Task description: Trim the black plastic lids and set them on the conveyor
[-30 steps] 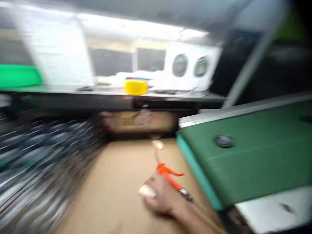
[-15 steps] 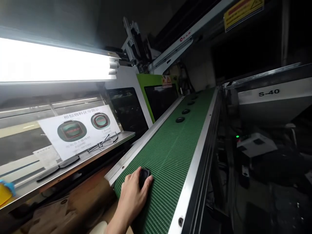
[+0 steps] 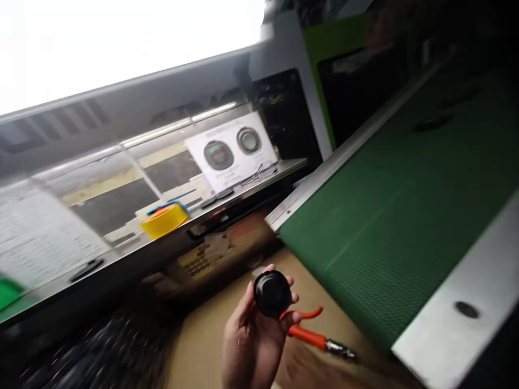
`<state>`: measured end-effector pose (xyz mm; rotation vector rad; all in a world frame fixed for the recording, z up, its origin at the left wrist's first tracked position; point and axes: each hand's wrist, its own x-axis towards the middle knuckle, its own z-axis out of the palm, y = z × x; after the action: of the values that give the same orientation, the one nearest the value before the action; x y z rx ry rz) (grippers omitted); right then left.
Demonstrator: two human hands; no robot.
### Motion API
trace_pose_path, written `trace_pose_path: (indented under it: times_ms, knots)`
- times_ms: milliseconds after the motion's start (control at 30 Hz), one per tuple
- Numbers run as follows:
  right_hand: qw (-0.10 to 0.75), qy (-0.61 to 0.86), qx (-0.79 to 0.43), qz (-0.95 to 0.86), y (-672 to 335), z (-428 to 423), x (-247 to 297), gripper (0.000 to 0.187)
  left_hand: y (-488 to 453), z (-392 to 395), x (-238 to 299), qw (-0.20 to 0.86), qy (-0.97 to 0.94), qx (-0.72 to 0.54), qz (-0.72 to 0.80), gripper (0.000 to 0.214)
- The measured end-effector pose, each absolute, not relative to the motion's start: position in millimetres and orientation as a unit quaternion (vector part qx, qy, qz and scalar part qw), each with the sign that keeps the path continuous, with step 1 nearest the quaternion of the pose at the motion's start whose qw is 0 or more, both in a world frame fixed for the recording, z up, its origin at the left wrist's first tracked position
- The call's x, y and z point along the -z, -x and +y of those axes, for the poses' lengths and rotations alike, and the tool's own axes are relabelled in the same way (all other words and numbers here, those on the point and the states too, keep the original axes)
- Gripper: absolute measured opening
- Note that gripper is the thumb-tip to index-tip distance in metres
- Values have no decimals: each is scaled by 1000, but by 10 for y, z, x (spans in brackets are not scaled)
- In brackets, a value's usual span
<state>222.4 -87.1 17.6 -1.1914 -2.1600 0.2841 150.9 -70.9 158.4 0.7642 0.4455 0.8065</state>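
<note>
My right hand [image 3: 249, 337] is raised over the brown cardboard surface [image 3: 203, 346], fingers closed on a round black plastic part [image 3: 272, 293] held at the fingertips. The part's flat dark face is turned toward me. Just behind and below the hand lies an orange-handled air blow gun [image 3: 306, 334] with a metal fitting. To the right runs the green conveyor belt [image 3: 389, 205], with blurred dark parts far up it. My left hand is out of view.
A metal shelf [image 3: 227, 202] at the back holds a yellow tape roll [image 3: 164, 220], a reference sheet with two part pictures [image 3: 231, 154] and glasses. A heap of dark parts [image 3: 101, 351] lies at lower left. The belt's grey frame [image 3: 458, 302] is at lower right.
Half a second ago my right hand lay on the black part on the belt; now it has lifted the part off and holds it over the cardboard. The view has swung left and down.
</note>
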Motion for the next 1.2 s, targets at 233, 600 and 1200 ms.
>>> trace_pose_path:
  times_ms: [233, 600, 1200]
  knots:
    - [292, 459, -201, -814, -2190, -835, 39, 30, -685, -731, -932, 835, -240, -440, 227, 51]
    - [221, 458, -190, -840, -2161, -810, 40, 16, -185, -627, -469, 843, -207, -451, 209, 41]
    - [489, 489, -66, -719, -2292, -776, -158, 31, -302, -572, -241, 848, -237, -410, 239, 42]
